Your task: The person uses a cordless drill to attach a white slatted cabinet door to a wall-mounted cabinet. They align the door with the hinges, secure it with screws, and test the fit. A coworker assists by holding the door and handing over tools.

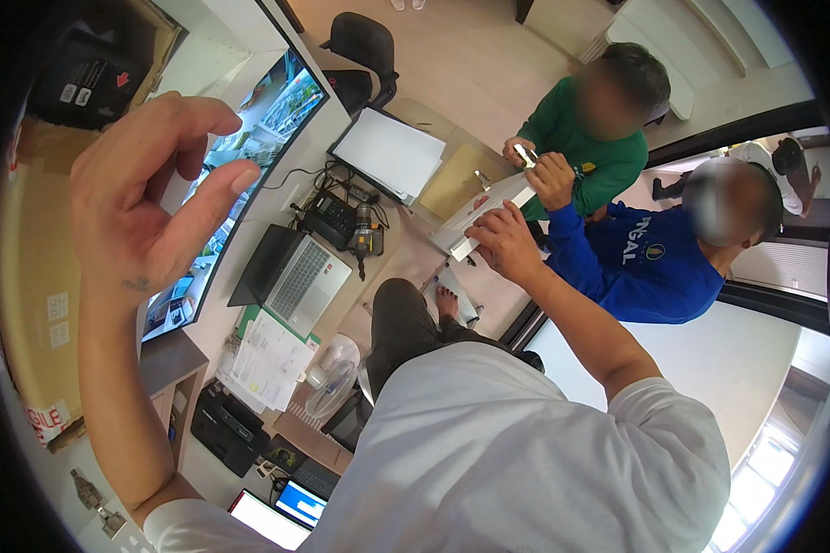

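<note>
My left hand (134, 207) is raised at the left, in front of a wide wall screen (281, 120). Its fingers curve with a gap to the thumb, and nothing is between them. Toward the right, my right hand (510, 247) bends its fingers over the near end of a white panel (475, 217) with shiny metal handles (524, 155). A co-worker in a blue top (655, 249) has a hand (551, 180) on the panel near the handle. Another in a green top (581, 115) also has a hand close to that handle.
Along the desk at left lie a laptop (304, 281), a desk phone (327, 217), a yellow-black drill (369, 230), papers (267, 359) and a paper tray (387, 152). An office chair (360, 46) stands at the back. Large cardboard boxes (41, 267) fill the far left.
</note>
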`<move>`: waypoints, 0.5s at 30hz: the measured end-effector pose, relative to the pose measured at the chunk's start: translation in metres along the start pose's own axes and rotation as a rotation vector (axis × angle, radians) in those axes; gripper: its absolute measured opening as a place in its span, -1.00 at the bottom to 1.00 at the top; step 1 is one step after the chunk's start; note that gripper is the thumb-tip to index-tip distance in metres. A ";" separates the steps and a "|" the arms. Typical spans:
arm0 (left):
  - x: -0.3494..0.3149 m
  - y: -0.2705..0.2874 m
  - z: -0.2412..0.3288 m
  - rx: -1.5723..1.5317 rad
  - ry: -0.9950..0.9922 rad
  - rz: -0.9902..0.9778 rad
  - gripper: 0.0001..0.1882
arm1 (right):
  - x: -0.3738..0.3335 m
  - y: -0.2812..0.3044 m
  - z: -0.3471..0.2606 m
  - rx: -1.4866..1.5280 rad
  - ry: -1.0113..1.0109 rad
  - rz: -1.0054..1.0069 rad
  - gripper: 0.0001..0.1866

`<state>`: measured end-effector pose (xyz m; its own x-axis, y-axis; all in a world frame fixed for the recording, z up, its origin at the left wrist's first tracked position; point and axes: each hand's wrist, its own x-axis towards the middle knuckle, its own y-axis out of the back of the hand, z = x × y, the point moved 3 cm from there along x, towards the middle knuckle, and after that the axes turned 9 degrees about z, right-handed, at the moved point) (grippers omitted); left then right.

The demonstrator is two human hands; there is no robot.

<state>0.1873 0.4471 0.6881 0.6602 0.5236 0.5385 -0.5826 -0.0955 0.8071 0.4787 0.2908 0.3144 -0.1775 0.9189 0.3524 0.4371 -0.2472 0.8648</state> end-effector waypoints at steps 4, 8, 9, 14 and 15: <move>-0.001 0.000 0.000 0.013 0.008 -0.004 -0.73 | 0.002 -0.001 0.003 -0.001 0.012 -0.007 -0.57; -0.001 0.002 0.001 0.003 0.022 -0.050 -0.74 | 0.009 0.004 0.003 0.020 0.018 -0.030 -0.54; -0.002 0.003 0.000 -0.002 0.030 -0.074 -0.75 | 0.011 0.005 0.002 0.015 0.022 -0.036 -0.54; -0.002 0.001 0.001 -0.016 -0.013 -0.021 -0.75 | 0.022 0.014 0.002 0.037 0.020 -0.099 -0.52; -0.001 0.000 0.001 -0.031 -0.030 0.005 -0.74 | 0.023 0.015 0.002 0.049 0.011 -0.103 -0.52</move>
<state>0.1869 0.4455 0.6875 0.6712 0.4975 0.5495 -0.5998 -0.0711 0.7970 0.4827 0.3090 0.3345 -0.2329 0.9353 0.2663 0.4586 -0.1359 0.8782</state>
